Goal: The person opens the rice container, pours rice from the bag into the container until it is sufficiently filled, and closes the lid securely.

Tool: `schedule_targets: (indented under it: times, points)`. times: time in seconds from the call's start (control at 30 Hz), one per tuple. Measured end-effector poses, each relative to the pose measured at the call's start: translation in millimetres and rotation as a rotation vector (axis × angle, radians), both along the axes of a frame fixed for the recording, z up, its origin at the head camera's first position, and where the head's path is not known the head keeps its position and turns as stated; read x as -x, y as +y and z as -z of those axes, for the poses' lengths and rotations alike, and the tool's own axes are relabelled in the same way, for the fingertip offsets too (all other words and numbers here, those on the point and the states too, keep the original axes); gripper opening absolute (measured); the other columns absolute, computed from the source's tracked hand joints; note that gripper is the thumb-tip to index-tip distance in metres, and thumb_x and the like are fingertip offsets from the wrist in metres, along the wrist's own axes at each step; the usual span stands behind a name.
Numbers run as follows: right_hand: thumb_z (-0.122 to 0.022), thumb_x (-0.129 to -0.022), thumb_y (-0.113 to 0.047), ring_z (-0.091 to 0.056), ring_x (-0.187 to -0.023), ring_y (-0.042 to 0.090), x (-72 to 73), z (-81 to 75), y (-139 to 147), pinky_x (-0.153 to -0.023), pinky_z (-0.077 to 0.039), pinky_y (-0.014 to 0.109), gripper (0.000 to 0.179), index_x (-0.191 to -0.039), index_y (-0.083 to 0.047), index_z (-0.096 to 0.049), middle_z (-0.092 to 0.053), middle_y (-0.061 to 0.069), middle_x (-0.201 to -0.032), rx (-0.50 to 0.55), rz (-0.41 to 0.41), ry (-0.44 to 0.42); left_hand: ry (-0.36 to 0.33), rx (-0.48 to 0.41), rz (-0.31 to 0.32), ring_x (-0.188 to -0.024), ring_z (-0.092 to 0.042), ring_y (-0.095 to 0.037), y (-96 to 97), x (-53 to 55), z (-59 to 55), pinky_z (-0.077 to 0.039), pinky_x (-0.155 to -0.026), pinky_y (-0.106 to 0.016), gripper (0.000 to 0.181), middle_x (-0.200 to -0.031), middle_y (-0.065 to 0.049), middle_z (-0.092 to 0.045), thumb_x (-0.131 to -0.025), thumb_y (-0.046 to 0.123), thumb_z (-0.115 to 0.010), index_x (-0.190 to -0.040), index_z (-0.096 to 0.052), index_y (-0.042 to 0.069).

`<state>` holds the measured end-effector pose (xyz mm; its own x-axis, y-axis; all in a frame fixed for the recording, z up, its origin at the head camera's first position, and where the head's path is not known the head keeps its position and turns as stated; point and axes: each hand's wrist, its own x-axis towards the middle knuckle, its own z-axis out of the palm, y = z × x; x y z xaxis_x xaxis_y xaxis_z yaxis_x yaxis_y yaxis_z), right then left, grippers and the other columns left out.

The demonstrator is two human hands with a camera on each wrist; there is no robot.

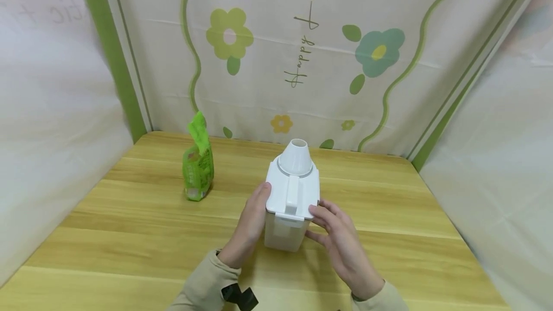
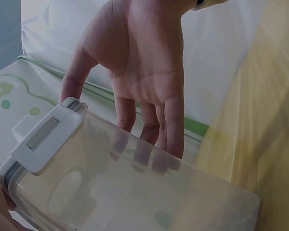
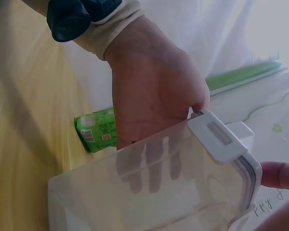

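Observation:
A translucent storage container (image 1: 285,234) with a white lid (image 1: 278,184) stands in front of me. Its lid carries a raised handle and a white cone-shaped top piece (image 1: 296,160). My left hand (image 1: 252,216) lies along the left wall, thumb at the lid's edge. Through that wall its fairly straight fingers (image 3: 154,166) show in the right wrist view. On the opposite side, my right hand (image 1: 341,244) has its thumb at the lid's front corner and extended fingers (image 2: 171,127) against the wall. A white clip (image 2: 48,137) hangs over the container's lid edge.
A green plastic packet (image 1: 198,169) with a gathered top stands upright at the back left of the wooden table (image 1: 142,234). White cloth panels with printed flowers (image 1: 229,35) enclose the table at the back and both sides.

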<state>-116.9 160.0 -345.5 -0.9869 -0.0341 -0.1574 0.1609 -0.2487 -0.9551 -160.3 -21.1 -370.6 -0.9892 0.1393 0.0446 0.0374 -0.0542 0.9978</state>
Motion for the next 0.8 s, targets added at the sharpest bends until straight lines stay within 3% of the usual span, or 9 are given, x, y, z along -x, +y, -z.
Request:
schedule_targets:
  times: [0.3, 0.8]
  points:
    - [-0.063, -0.093, -0.021, -0.052, -0.111, 0.028, 1.7, 1.5, 4.6, -0.094, -0.048, 0.05, 0.049, -0.132, 0.005, -0.046, -0.054, 0.014, -0.121, -0.001, -0.024, 0.004, 0.017, 0.024, -0.033, -0.144, -0.02, -0.033, 2.2, -0.8, 0.8, -0.013, -0.116, -0.052, 0.065, -0.156, -0.018, -0.027, -0.108, 0.043, -0.028, -0.152, -0.026, -0.004]
    - [-0.062, -0.094, -0.023, -0.049, -0.115, 0.03, 7.3, 6.2, 5.6, -0.093, -0.047, 0.047, 0.047, -0.132, 0.001, -0.05, -0.054, 0.014, -0.125, -0.017, 0.007, -0.009, 0.015, 0.014, -0.082, -0.142, -0.025, -0.032, 8.8, -3.5, -0.6, -0.018, -0.115, -0.053, 0.064, -0.152, -0.018, -0.034, -0.107, 0.045, -0.031, -0.151, -0.031, -0.002]
